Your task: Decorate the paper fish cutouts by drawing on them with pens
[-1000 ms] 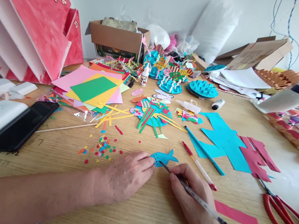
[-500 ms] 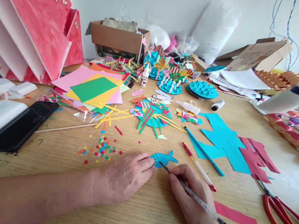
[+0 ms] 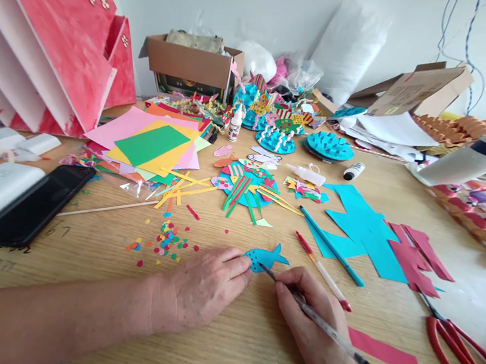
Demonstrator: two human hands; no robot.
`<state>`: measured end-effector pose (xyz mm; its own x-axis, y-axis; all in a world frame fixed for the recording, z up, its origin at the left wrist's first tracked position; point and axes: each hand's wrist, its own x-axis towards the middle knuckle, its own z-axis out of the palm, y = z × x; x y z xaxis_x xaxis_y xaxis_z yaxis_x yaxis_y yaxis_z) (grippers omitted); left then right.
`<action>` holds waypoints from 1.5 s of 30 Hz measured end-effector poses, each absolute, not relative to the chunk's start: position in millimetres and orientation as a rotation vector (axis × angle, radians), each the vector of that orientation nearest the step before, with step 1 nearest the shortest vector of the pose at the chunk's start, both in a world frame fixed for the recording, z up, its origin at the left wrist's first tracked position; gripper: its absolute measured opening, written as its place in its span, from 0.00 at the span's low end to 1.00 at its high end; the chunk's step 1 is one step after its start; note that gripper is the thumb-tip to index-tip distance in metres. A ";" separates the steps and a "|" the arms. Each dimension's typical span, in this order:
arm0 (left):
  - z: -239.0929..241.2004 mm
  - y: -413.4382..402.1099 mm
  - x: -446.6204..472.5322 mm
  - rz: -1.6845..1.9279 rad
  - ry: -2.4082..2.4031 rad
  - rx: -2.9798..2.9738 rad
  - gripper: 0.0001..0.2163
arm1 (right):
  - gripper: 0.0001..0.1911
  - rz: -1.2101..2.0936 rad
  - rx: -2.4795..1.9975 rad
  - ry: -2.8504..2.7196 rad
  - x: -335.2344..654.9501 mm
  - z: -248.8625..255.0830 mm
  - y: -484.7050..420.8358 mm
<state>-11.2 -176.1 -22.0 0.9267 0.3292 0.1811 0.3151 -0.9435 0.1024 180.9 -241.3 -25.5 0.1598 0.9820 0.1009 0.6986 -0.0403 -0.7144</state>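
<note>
Wooden table (image 3: pixel 93 245), strewn with coloured paper scraps, carries a small blue paper fish (image 3: pixel 269 256) near its front edge, lying flat between the two hands. Left hand (image 3: pixel 205 285) rests palm down and uncurled, its fingertips pinning the fish's head end; right hand (image 3: pixel 306 341) is closed around a pen (image 3: pixel 330 332) whose tip touches the dotted body. By its look the fish is light, thin and limp, liable to slide or crease, so it is best held flat by pressure at head or tail, or lifted by an edge.
</note>
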 end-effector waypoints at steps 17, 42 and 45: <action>-24.3 -176.6 -11.3 0.323 0.505 2.996 0.10 | 0.06 0.533 -1.802 -1.631 179.7 -23.0 -241.1; -21.8 -176.0 -11.1 0.290 0.507 3.008 0.10 | 0.06 0.548 -1.790 -1.622 177.8 -19.5 -240.4; -22.4 -176.2 -11.5 0.287 0.514 3.012 0.10 | 0.07 0.526 -1.789 -1.623 177.9 -20.2 -240.6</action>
<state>-11.5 -176.2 -22.4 0.9265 0.3354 0.1708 0.3218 -0.9412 0.1027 177.9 -240.6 -20.2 0.1500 0.9797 0.1327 0.7157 -0.0150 -0.6983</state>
